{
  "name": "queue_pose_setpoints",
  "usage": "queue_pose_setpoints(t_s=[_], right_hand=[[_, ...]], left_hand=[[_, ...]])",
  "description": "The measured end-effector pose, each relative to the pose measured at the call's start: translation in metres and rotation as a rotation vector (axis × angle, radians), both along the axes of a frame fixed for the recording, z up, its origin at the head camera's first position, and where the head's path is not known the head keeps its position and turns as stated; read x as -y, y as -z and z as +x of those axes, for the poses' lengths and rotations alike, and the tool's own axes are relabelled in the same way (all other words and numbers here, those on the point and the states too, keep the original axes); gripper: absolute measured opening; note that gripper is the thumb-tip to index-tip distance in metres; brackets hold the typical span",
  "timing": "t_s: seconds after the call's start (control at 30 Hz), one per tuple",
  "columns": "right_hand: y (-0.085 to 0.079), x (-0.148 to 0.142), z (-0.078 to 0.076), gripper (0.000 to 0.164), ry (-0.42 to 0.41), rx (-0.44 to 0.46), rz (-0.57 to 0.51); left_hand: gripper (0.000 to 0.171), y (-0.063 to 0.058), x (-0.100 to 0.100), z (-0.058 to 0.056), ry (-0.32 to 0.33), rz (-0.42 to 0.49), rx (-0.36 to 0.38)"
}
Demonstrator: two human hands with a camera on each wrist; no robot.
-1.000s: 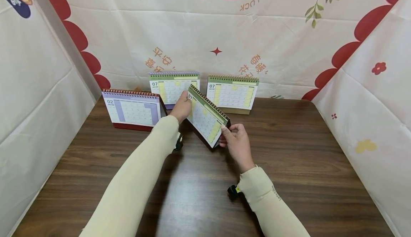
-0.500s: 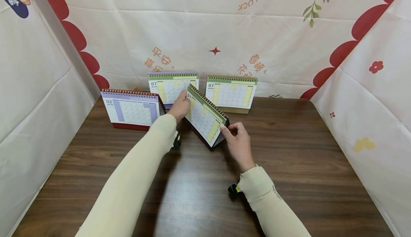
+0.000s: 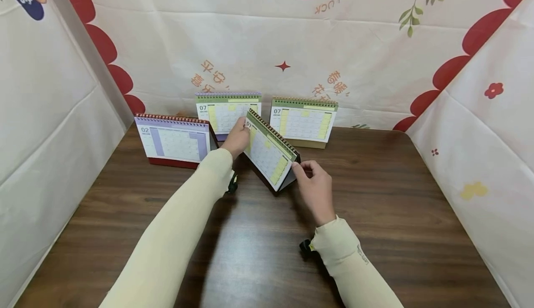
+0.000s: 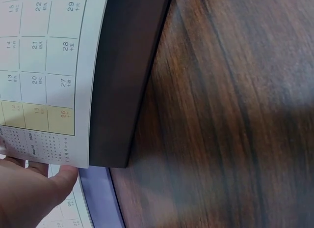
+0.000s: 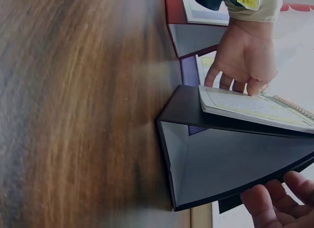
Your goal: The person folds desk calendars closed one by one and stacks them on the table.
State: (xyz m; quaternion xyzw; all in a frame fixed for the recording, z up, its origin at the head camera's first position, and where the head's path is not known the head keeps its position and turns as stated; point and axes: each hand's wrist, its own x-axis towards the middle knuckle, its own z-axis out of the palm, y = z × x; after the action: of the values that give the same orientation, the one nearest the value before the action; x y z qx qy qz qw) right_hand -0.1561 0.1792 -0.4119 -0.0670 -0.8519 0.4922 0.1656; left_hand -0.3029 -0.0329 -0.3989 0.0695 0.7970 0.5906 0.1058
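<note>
A black-based desk calendar (image 3: 269, 153) stands angled on the table, its page marked 07. My left hand (image 3: 237, 139) pinches its left edge; in the left wrist view the thumb (image 4: 64, 181) lies at the page's edge. With the thumb at its right edge and fingers (image 5: 257, 201) behind the back panel, my right hand (image 3: 314, 185) holds the other end. The right wrist view looks through the hollow stand (image 5: 230, 159); the right thumb is hidden there. Behind stands a purple-based calendar (image 3: 225, 113), partly covered by the held one.
A red-based calendar (image 3: 175, 141) marked 02 stands at the left, close to the left forearm. A tan-based calendar (image 3: 300, 122) is at the back right. Printed white cloth (image 3: 367, 67) walls the wooden table (image 3: 371, 192) at the back and sides.
My right hand has shifted slightly rightward at the calendar's right edge, and its lower fingers no longer show beneath. The left hand and the calendars keep their places; the head view shifts a little.
</note>
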Motion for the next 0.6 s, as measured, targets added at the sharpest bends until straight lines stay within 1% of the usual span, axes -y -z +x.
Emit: queue_pose_setpoints(t_s=[0.17,0.33,0.5,0.6], right_hand=[[-0.0030,-0.0012,-0.0016,0.036,0.035,-0.031,0.013],[-0.0023,-0.0006,-0.0004,0.046,0.025,-0.040,0.022],[-0.0029,0.0011,0.0022,0.063,-0.018,-0.040,0.029],[-0.0045,0.0005,0.0018,0.065,-0.027,-0.048,0.022]], left_hand=[[0.047,0.0004,-0.0012,0.0001,0.001,0.004,-0.005],[0.049,0.0014,-0.0004,0.0000,0.012,0.006,-0.002],[0.049,0.0032,-0.0001,-0.0008,0.018,0.001,-0.002],[0.048,0.0036,-0.0005,-0.0013,0.016,0.000,-0.005]])
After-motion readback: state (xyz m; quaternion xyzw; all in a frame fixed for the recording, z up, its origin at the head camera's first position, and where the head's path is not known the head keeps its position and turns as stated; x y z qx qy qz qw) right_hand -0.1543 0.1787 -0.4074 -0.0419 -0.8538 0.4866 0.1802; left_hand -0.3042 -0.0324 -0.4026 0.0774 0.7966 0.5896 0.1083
